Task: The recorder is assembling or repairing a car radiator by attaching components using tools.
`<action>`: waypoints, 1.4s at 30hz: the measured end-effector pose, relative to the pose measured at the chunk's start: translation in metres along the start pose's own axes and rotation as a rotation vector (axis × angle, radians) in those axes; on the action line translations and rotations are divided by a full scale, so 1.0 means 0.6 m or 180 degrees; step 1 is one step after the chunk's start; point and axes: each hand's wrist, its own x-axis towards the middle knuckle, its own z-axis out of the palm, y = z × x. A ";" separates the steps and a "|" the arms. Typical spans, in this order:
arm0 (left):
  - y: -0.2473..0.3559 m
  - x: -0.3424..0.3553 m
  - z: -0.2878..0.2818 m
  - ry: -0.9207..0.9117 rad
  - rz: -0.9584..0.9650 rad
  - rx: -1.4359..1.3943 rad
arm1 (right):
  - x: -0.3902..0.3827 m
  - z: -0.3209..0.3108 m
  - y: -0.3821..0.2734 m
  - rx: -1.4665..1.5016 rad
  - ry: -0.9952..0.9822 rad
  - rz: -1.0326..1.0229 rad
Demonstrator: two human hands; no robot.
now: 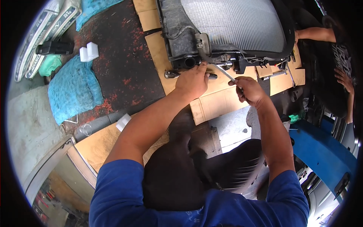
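A car radiator assembly (232,24) with a silver finned core and a black plastic frame lies on cardboard in front of me. My left hand (192,81) is at its near edge, beside a round black pipe opening (190,61). The fingers there look pressed together, and what they hold is hidden. In my closed right hand (250,90) is a thin silver-grey rod (224,72), slanting up-left to the assembly's near edge close to my left fingers. A ratchet (172,74) lies on the cardboard, its dark handle passing beneath my left hand.
At the right, a co-worker's hand (297,36) touches the assembly's side. Wrenches (290,76) lie on the cardboard (215,104) below it. Left are a blue cushion-like bundle (73,89), white foam blocks (89,52) and a black box-like item (56,48). A blue panel (321,147) stands right.
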 end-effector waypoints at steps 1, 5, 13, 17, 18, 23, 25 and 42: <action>-0.003 -0.003 -0.010 -0.0275 -0.0049 0.0345 | -0.002 0.016 0.006 -0.0150 -0.0141 0.0008; 0.007 0.005 -0.028 -0.0507 0.0033 0.0665 | 0.007 0.035 0.018 0.0043 -0.0194 -0.0013; 0.008 0.018 -0.039 -0.1075 0.0142 0.1226 | 0.040 0.055 -0.003 -0.0224 -0.0200 -0.0093; 0.001 0.015 -0.031 -0.0937 0.0241 0.1230 | 0.034 0.071 0.002 -0.0147 0.0009 -0.0188; 0.001 0.015 -0.030 -0.0960 0.0241 0.1219 | 0.033 0.073 0.003 -0.0139 0.0018 -0.0185; 0.010 0.018 -0.038 -0.1027 0.0203 0.1201 | 0.029 0.089 0.010 0.0078 0.0179 -0.0192; 0.010 0.018 -0.039 -0.1045 0.0194 0.1189 | 0.026 0.091 0.012 0.0117 0.0160 -0.0154; 0.002 0.016 -0.031 -0.0791 0.0309 0.1104 | 0.020 0.128 0.027 0.0317 0.0437 0.0042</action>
